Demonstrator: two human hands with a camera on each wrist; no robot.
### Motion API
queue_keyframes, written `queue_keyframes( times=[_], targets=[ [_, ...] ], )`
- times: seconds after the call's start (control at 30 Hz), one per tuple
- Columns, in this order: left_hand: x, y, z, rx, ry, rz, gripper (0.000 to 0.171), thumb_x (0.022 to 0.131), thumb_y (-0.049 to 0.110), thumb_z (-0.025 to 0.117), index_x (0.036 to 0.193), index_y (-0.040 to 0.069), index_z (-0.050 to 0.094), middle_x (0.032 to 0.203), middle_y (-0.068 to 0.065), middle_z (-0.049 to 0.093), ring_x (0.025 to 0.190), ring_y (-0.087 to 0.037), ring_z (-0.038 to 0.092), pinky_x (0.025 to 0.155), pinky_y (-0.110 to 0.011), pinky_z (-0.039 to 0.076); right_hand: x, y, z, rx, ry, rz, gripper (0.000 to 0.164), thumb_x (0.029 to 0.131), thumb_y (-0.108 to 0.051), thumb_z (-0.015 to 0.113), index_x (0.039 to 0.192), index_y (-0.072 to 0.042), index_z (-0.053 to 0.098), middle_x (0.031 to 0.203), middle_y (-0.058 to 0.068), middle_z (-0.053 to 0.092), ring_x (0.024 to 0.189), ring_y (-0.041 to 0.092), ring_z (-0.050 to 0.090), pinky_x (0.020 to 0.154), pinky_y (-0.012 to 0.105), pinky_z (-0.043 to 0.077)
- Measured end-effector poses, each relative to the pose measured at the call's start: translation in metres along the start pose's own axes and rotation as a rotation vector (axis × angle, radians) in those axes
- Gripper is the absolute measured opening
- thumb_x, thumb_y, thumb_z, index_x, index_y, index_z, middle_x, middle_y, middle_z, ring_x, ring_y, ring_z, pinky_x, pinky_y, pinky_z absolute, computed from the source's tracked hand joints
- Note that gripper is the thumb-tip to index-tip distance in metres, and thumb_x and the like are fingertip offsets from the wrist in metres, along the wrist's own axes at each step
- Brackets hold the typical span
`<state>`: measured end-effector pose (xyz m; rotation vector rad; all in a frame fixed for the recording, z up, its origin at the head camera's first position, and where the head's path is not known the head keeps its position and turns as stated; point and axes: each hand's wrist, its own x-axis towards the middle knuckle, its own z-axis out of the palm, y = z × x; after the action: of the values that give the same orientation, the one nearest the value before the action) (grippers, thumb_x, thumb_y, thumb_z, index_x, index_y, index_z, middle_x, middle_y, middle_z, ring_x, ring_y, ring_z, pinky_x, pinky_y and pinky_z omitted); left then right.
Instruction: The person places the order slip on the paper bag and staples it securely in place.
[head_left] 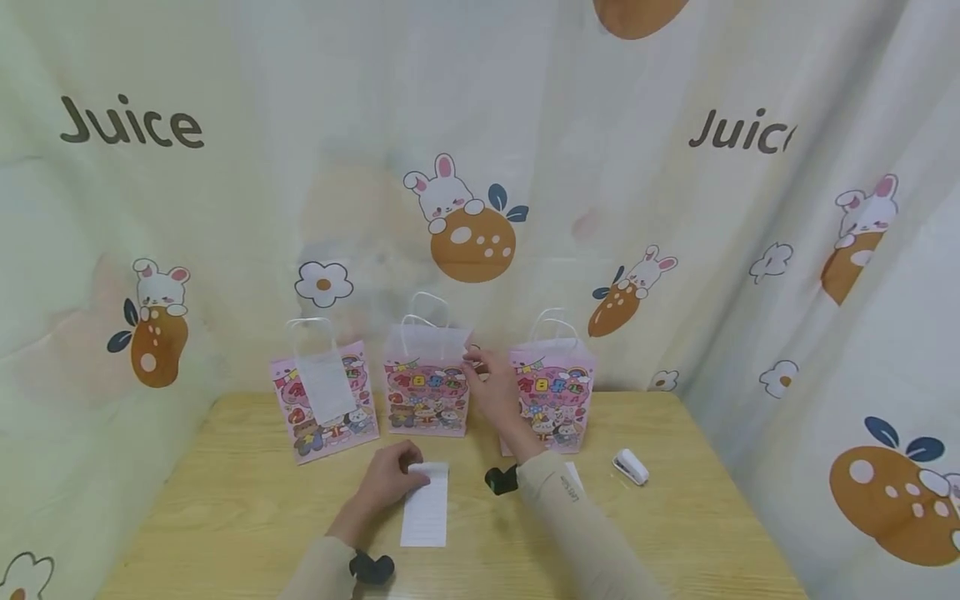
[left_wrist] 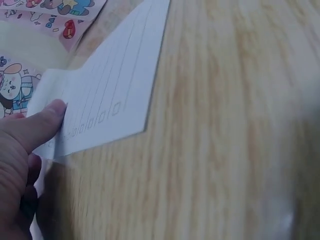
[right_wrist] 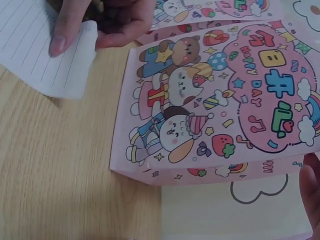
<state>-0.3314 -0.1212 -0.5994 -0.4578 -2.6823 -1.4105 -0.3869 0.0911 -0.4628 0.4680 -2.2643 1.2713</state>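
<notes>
My left hand [head_left: 390, 477] pinches the top end of a white lined paper slip [head_left: 425, 512], its thumb lying over the sheet. Printed rules and a row of small boxes show on the slip in the left wrist view. My right hand [head_left: 492, 386] is at the upper right edge of the middle pink paper bag [head_left: 427, 398], thumb and fingers meeting at that edge. This bag stands upright with white twisted handles and cartoon animals on its front. Only a few fingers [right_wrist: 311, 192] of the right hand show in the right wrist view, beside the bag's top.
To the left, another pink bag [head_left: 302, 433] leans with a white slip [head_left: 327, 390] hanging over its front. A third pink bag [head_left: 555, 400] stands to the right, partly behind the right forearm. A white stapler [head_left: 631, 467] and part of another slip [head_left: 573, 477] lie on the table [head_left: 697, 517].
</notes>
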Motion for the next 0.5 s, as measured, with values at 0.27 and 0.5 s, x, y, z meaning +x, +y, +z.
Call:
queue_keyframes(
  times=[0.27,0.5],
  targets=[
    [-0.005,-0.003,-0.007,-0.054,0.044,0.055,0.02,0.075,0.008,0.083,0.089,0.009,0.068,0.074,0.004,0.057,0.065,-0.012,0.049,0.056,-0.025,0.044,-0.007,-0.004,-0.002,0.071,0.056,-0.004,0.006,0.092,-0.007,0.068,0.097,-0.006,0.07,0.098,0.007,0.07,0.082,0.022,0.066,0.066,0.035,0.055],
    [-0.018,0.006,-0.023,-0.08,0.07,0.047,0.007,0.082,0.005,0.077,0.085,0.011,0.074,0.075,0.006,0.064,0.063,-0.012,0.052,0.054,-0.025,0.046,-0.025,-0.013,-0.009,0.087,0.026,-0.03,0.006,0.091,-0.009,0.069,0.097,-0.008,0.071,0.096,0.004,0.07,0.078,0.018,0.066,0.062,0.03,0.055]
  ],
)
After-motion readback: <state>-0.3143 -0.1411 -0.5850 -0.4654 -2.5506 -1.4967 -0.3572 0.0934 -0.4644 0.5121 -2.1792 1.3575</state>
